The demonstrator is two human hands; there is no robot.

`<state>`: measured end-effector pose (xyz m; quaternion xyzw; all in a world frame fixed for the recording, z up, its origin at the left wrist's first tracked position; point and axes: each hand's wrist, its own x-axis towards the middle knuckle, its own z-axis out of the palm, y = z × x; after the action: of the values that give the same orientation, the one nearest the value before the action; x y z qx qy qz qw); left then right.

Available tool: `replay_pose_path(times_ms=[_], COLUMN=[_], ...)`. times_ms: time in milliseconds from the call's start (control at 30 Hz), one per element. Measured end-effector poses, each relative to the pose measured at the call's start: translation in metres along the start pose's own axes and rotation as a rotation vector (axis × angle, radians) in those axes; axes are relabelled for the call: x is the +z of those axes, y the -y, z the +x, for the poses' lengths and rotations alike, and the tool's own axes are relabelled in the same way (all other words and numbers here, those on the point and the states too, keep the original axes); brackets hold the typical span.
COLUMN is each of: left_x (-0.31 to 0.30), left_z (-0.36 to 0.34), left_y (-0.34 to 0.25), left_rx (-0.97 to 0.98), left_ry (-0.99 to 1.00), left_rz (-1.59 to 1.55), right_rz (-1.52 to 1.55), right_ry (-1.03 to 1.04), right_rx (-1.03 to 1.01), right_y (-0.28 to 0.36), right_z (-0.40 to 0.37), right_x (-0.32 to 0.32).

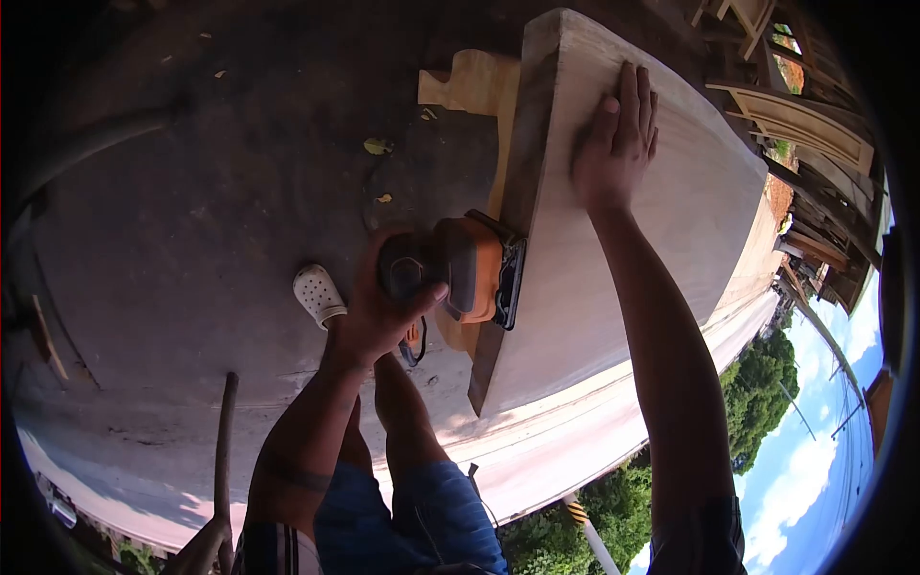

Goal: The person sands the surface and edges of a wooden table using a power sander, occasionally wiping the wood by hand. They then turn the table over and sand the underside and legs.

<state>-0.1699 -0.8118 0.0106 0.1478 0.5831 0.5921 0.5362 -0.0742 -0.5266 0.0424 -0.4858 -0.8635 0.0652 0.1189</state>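
My left hand is wrapped round the dark top of an orange-and-black electric sander. The sander is turned on its side, and its flat pad lies against the narrow edge of a pale wooden panel. Part of the power cord shows below my left wrist. My right hand lies flat on the panel's broad face near its upper end, fingers stretched out. Behind the panel, a shaped wooden piece sticks out to the left; the panel hides the rest of it.
Wooden frames and boards are stacked at the right. A white clog on my foot stands on the dark floor, where a few leaves lie. A wooden pole rises at the lower left. Trees and sky show at lower right.
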Motion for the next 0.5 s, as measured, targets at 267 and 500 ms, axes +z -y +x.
replay_pose_path(times_ms=[267, 500], left_x=[-0.011, -0.022], left_z=[0.139, 0.124], left_y=[-0.063, -0.057], left_rx=[0.028, 0.087], left_ry=[-0.066, -0.064], left_rz=[-0.07, -0.063], right_rz=[0.005, -0.012], right_ry=[-0.011, 0.009], right_rx=[-0.042, -0.074], right_y=[0.007, 0.018], right_z=[0.0, -0.001], right_x=[-0.002, -0.004])
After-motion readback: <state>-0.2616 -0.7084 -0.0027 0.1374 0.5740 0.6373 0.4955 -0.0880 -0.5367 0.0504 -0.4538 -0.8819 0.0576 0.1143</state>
